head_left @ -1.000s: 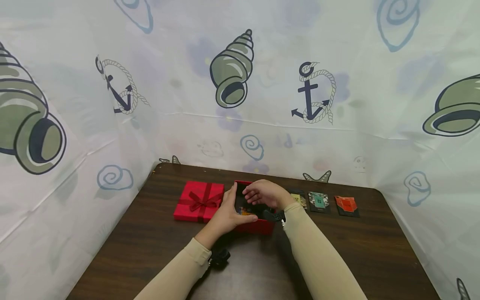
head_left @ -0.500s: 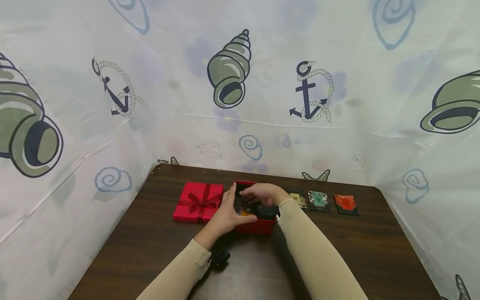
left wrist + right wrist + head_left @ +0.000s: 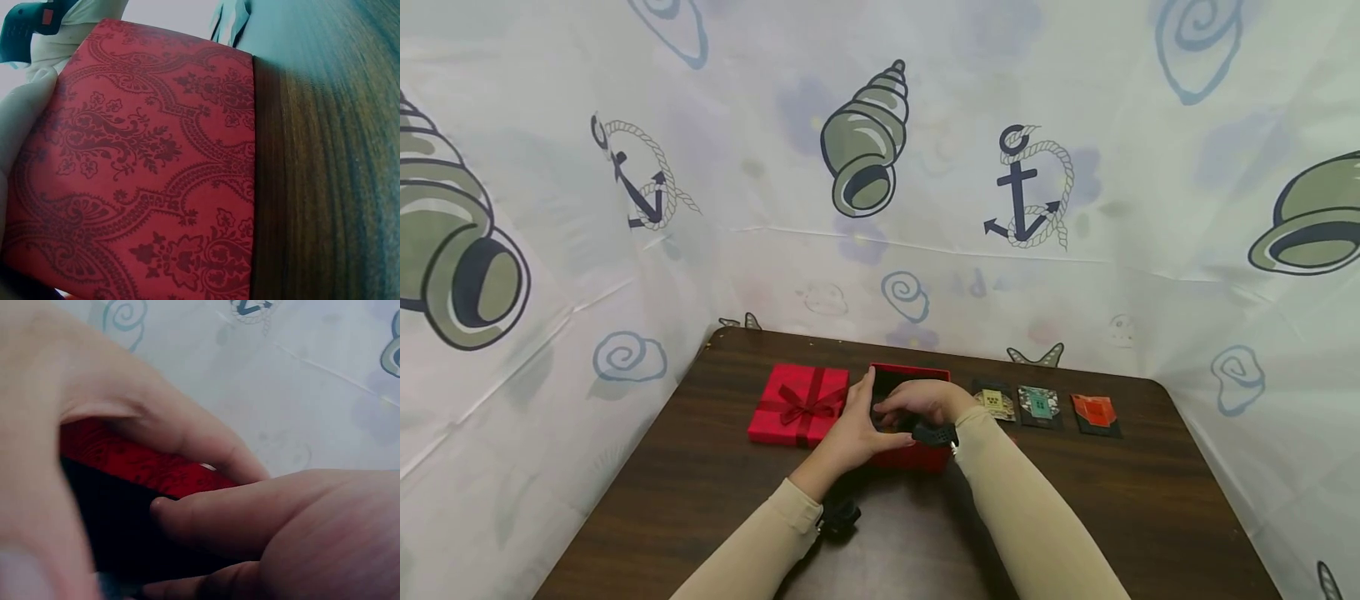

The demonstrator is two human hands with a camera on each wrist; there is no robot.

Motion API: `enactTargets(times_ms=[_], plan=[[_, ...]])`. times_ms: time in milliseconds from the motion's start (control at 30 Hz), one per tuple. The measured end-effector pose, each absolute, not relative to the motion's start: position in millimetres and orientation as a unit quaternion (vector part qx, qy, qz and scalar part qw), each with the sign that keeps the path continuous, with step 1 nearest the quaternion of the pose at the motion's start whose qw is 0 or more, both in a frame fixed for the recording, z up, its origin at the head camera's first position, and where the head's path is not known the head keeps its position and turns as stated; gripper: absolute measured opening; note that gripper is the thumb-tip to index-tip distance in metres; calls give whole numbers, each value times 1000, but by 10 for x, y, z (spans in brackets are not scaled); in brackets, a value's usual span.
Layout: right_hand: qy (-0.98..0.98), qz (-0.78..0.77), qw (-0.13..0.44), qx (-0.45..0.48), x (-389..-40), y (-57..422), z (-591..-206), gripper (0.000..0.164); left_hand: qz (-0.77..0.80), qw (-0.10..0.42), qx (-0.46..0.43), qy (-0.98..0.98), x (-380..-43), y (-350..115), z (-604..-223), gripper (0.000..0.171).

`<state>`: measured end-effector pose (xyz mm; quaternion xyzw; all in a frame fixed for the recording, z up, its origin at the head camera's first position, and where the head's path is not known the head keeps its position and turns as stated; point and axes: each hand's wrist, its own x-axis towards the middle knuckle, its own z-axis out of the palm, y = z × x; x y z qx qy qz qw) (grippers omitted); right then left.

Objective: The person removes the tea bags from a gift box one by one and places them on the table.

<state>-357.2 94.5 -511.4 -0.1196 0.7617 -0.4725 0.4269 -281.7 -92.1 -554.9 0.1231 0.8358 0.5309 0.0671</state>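
Observation:
A red patterned gift box [image 3: 921, 457], dark inside, stands uncovered near the middle of the table. My left hand [image 3: 852, 427] grips its near left corner, fingers along the left side and thumb at the front rim. In the left wrist view the box's red wall [image 3: 144, 144] fills much of the picture. My right hand [image 3: 927, 400] reaches into the box, its fingertips below the rim. In the right wrist view its thumb [image 3: 206, 515] points across the dark interior, apart from the fingers under it, and a bluish bit [image 3: 111, 585] shows near the fingertips.
Left of the box lies its red lid [image 3: 801, 404] with a dark red ribbon bow. To the right are flat packets in a row, one yellow [image 3: 996, 402], one teal [image 3: 1040, 405], one orange-red [image 3: 1096, 412]. A printed white curtain [image 3: 940, 292] hangs behind the table [image 3: 700, 467].
My right hand has lowered into the box from above it, its wrist shifting slightly left. The left hand stays on the box corner. Lid and packets have not moved.

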Motion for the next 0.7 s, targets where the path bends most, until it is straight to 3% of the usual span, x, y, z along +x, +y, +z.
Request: enactTargets(times_ms=[433,700], plan=[[772,-429,406,-236,-3542,978,-5117,19,527,70,121,838,-2821,-938,-5546,141],[737,-467,399,-281,-3497,1032,-5124,21,532,69,125,834,-2820,-926,-5546,143]])
